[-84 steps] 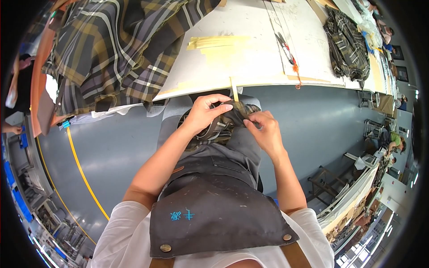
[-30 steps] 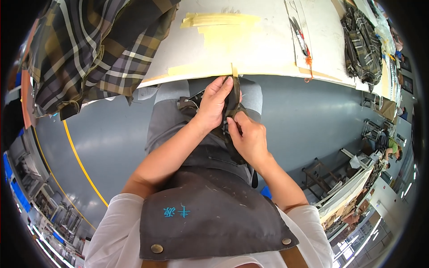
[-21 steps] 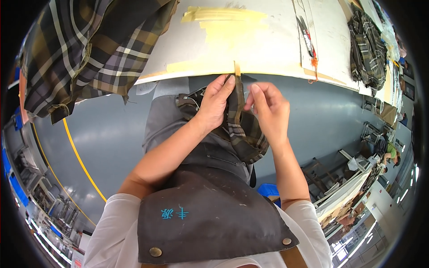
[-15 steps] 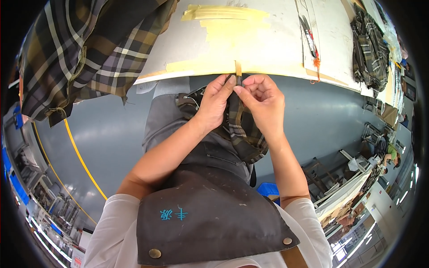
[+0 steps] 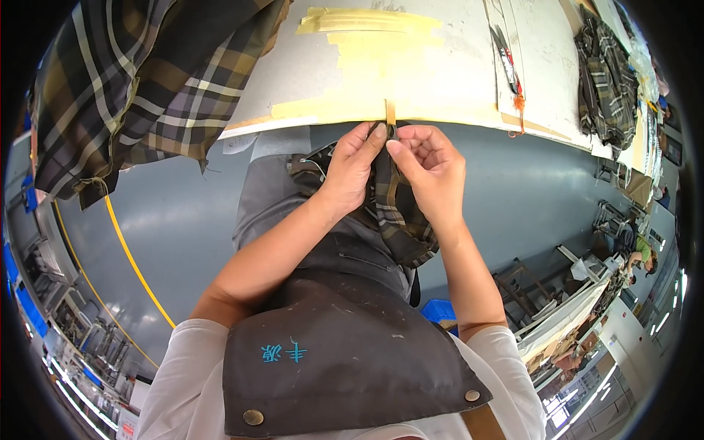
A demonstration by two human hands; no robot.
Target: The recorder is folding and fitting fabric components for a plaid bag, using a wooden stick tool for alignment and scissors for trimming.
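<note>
Overhead, the white cutting table fills the upper part of the view, its near edge curving across just above the person's hands. Broad bands of yellowish masking tape are stuck across its surface, and one narrow strip of tape hangs over the edge directly above the fingers. A large length of dark plaid fabric, brown, black and cream, is draped over the table's left corner and hangs down toward the grey floor, where a yellow line runs diagonally. Farther right on the table lie a pair of scissors with a red-orange tag and a second heap of plaid cloth near the far right edge.

Below the table the person wears a dark grey apron with brass studs over a white shirt, and both forearms rise from the lower edge toward the table's rim.

Between the hands is the small plaid piece, a narrow strip of the same dark check. Its upper end is held just under the table edge, touching the hanging tape strip or just beside it, and the rest dangles down in front of the apron.

The left hand is curled, thumb and fingertips pinching the top of the small piece from the left side. The right hand meets it from the right, thumb and forefinger pressed closed on the same upper end, the other fingers loosely bent behind.
</note>
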